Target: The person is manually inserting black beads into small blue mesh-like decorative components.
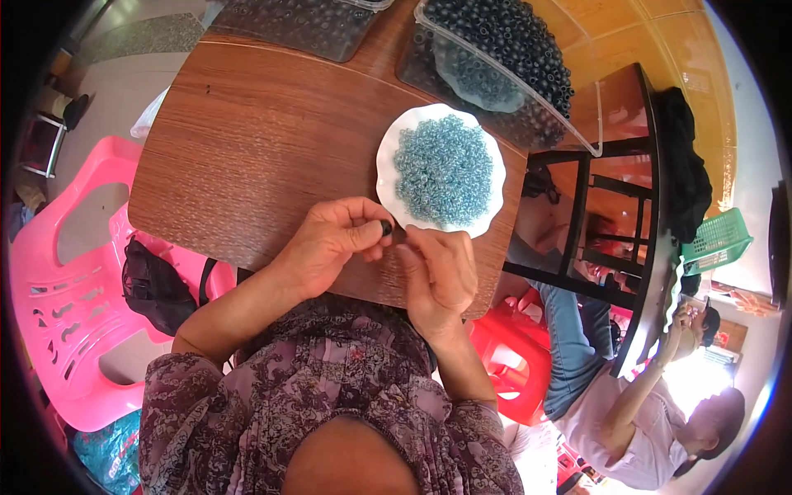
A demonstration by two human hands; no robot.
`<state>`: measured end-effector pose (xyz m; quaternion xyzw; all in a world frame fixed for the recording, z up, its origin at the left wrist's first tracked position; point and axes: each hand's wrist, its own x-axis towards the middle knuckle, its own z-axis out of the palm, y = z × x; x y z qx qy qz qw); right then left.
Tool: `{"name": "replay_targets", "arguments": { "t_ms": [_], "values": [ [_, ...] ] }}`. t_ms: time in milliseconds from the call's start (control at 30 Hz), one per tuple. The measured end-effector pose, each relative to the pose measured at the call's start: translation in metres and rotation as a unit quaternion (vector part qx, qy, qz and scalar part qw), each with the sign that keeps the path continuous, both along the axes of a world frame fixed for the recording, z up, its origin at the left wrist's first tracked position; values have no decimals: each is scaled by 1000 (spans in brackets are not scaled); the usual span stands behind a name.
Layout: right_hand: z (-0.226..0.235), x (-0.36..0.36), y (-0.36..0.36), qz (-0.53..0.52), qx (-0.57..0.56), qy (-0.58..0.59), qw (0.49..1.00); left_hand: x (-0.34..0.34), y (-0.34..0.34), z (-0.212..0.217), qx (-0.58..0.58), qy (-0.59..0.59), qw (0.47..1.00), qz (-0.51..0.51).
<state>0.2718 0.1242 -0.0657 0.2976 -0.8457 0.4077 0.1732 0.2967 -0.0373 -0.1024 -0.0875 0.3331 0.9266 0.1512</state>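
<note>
1. Pinched between thumb and forefinger of the left hand (326, 243), a small dark bead (386, 227) is held just above the near edge of the wooden counter (247, 140); that grip is closed tight on the bead.
2. Curled loosely, the right hand (437, 276) sits just beside the left, its fingertips drawn together toward the bead; whether they hold a thread or needle is too fine to tell.
3. Both hands hover at the rim of a white scalloped plate (388, 161), which rests on the counter and carries a heap of small blue-grey glass beads (443, 171).
4. Behind the plate, a clear plastic tub (569, 124) holds a mass of larger dark beads (511, 37), and a second clear container (305, 25) lies at the counter's far edge.
5. A pink plastic chair (74, 272) stands to the person's left with a black bag (153, 289) on its seat.
6. To the right, beyond a red stool (507, 355), another person (627, 421) in a light top and jeans sits near a dark frame table (627, 124), with a green basket (716, 239) behind.
</note>
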Motion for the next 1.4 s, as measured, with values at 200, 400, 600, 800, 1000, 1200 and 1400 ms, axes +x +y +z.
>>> {"name": "replay_targets", "arguments": {
  "t_ms": [200, 400, 600, 800, 1000, 1200, 1400],
  "values": [
    [-8, -7, 16, -68, 41, -26, 997, -2, -9, -17, 23, -16, 1000, 7],
    [-15, -17, 7, -69, 85, 12, 994, -9, -7, -15, 41, 0, 999, 0],
    [-28, -19, -2, -64, 135, 50, 987, -6, -9, -21, 63, 2, 998, 8],
    [-32, -16, -4, -65, 169, 85, 980, -5, -9, -23, 76, 0, 997, 7],
    [-33, -17, -6, -60, 138, 66, 986, -7, -8, -21, 48, 2, 999, 10],
    [-34, -19, -10, -67, 125, 62, 988, -8, -8, -21, 49, 1, 999, 10],
    [-37, -16, -11, -70, 128, 83, 986, -7, -8, -20, 52, -3, 999, 13]
  ]
}}
